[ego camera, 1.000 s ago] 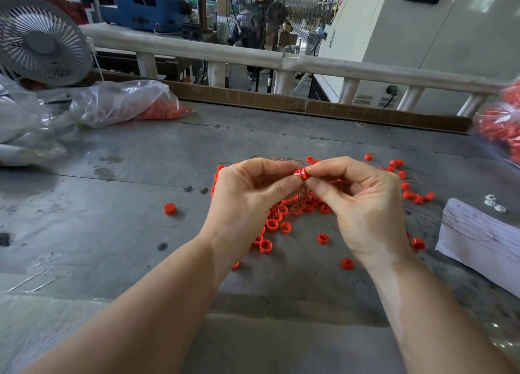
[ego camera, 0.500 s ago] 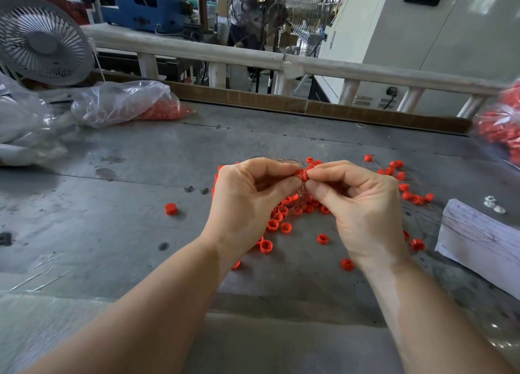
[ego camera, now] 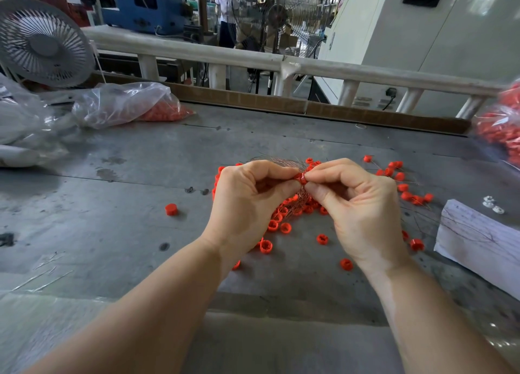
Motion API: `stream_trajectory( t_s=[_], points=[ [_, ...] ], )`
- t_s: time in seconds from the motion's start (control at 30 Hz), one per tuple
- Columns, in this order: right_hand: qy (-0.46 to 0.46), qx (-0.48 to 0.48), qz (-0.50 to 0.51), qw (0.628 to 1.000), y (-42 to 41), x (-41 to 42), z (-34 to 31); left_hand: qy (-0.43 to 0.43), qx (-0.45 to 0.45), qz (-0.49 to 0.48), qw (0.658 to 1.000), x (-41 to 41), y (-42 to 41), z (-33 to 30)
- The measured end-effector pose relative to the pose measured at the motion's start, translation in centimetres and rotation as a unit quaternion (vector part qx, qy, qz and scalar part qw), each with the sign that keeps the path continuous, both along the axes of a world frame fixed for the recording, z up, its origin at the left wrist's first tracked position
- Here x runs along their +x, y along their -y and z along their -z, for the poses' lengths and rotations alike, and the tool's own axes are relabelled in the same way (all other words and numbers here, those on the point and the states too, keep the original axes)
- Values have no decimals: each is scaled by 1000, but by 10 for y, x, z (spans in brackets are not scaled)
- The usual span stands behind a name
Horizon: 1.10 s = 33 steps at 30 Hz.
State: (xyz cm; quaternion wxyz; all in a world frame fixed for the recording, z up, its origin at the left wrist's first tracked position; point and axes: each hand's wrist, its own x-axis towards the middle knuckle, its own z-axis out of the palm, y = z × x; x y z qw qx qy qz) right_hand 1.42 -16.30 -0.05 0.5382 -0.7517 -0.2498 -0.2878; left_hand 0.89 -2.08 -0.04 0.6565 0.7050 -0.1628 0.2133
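My left hand [ego camera: 247, 205] and my right hand [ego camera: 357, 205] meet above the grey table [ego camera: 126, 199], fingertips together. Between them sits a small red plastic ring [ego camera: 300, 178], pinched by fingertips of both hands. Behind and below the hands lies a tangle of thin copper wire [ego camera: 287, 164], partly hidden by the fingers. Several loose red rings [ego camera: 281, 224] are scattered on the table under and around the hands. One red ring [ego camera: 170, 209] lies alone to the left.
A clear bag of red rings [ego camera: 132, 106] lies at the back left beside a white fan [ego camera: 42, 41]. Another bag of red parts [ego camera: 503, 126] sits at the right edge. A white paper bundle [ego camera: 478, 238] lies at the right, small white parts [ego camera: 492, 205] behind it. A railing [ego camera: 253, 58] borders the far side.
Both hands stay together on the red ring; they have shifted only slightly, with the fingertips working on it.
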Motion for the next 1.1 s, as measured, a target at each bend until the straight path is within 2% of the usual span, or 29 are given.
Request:
stream_trajectory(
  t_s=[0.37,0.67,0.77,0.87,1.1],
  points=[
    [-37,6,-9,999,0,1,2,13,21,-6,1000,0,0,2],
    [-17,-40,-4,999,1,-1,0,3,31,-5,1000,3,-2,5],
    [-35,-17,-5,999,0,-1,0,-56,-49,48,996,4,-2,7],
    [-49,0,0,999,-1,1,1,-118,-154,101,976,5,1,9],
    [-52,13,14,998,-2,1,2,-144,-215,128,957,5,2,9]
  ],
)
